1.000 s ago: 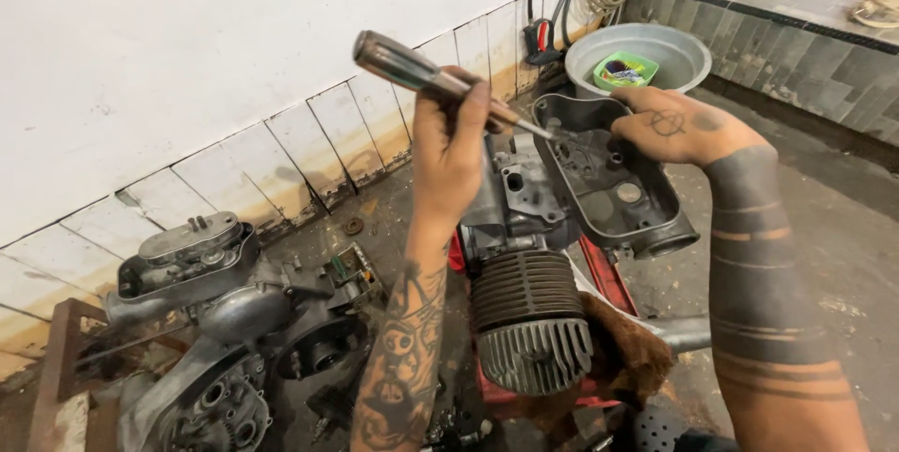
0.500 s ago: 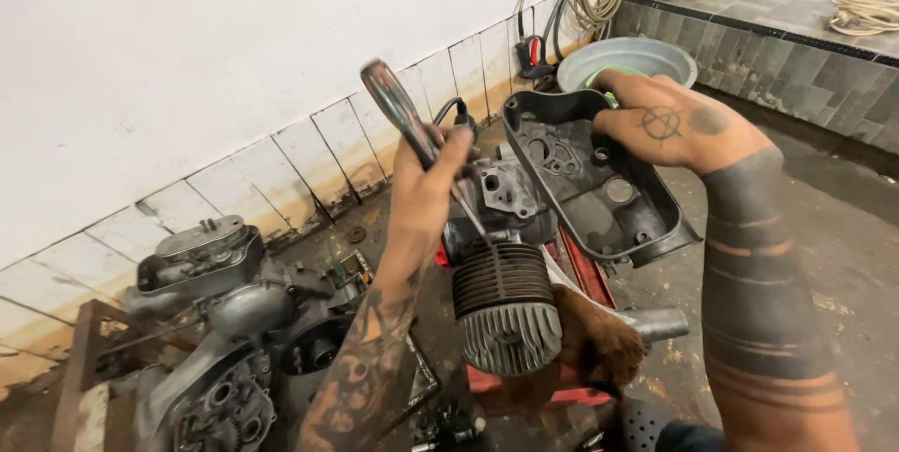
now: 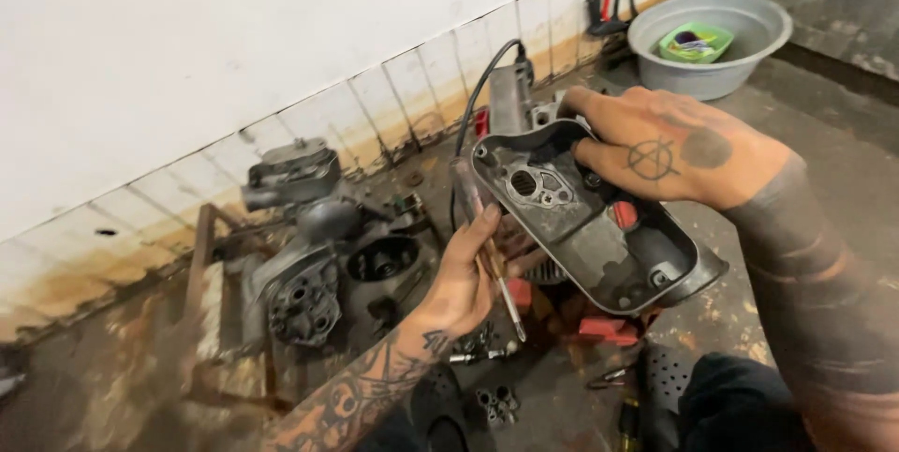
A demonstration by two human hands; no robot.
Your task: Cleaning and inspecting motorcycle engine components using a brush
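Nearest the camera, a dark trouser leg [image 3: 740,405] is showing at the bottom edge, with small sockets and bits [image 3: 494,403] lying on the stained floor [image 3: 824,180] just in front of it. A little farther out, the left hand [image 3: 464,288] is curling its fingers [image 3: 487,227] around a screwdriver [image 3: 482,246], gripping it by the shaft and lower handle so that the metal tip is pointing down toward the floor and the handle is rising beside the cover. The right hand [image 3: 674,148] is clamping the upper rim of a dark grey engine cover [image 3: 590,218], fingers hooked over the edge into its hollow, holding it tilted in the air above red engine parts [image 3: 604,326]. The cover's open inside is facing the camera, showing a shaped opening near its top end. To the left, a second dismantled engine [image 3: 309,255] is sitting on the floor against the tiled wall base [image 3: 421,96]. Behind the cover, a black cable [image 3: 473,101] is arching up. Farthest away, a grey metal basin [image 3: 740,44] is resting on the floor, holding a green container [image 3: 695,42].
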